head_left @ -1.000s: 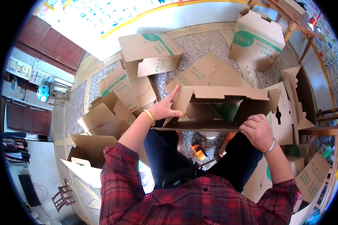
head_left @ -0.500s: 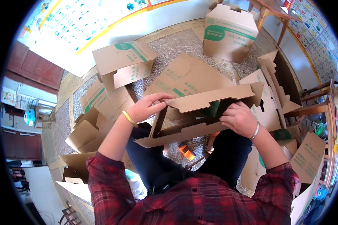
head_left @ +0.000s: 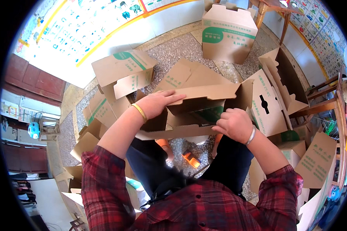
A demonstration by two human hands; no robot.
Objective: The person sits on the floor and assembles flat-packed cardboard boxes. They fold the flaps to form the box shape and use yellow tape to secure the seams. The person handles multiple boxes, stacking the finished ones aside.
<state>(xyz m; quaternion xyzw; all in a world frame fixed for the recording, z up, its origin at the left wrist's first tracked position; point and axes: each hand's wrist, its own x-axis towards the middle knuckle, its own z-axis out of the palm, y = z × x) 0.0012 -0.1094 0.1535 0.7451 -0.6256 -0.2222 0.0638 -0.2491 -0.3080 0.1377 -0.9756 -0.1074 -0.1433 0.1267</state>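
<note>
A brown cardboard box (head_left: pixel 173 133) with green print inside view sits above my knees, its top flaps standing up. My left hand (head_left: pixel 154 104) is at the box's left end, with fingers laid over the long far flap (head_left: pixel 208 92); its thumb is mostly hidden. My right hand (head_left: pixel 236 125) has curled fingers closed on the near edge toward the right end. Between the flaps, the box's inside and a green printed patch show. On the floor below, between my feet, lies a small orange-and-black object (head_left: pixel 191 159).
More cardboard boxes stand around me: one at the far left (head_left: pixel 123 71), an upright one at the back (head_left: pixel 229 36), a tall open one at the right (head_left: pixel 285 81). A flattened carton (head_left: pixel 189 73) lies ahead. A wooden chair (head_left: pixel 337 104) is at the right.
The box has tilted, showing more of its inside, and its right end has opened outward. My left hand has slid onto the far flap; my right hand has moved down to the near edge.
</note>
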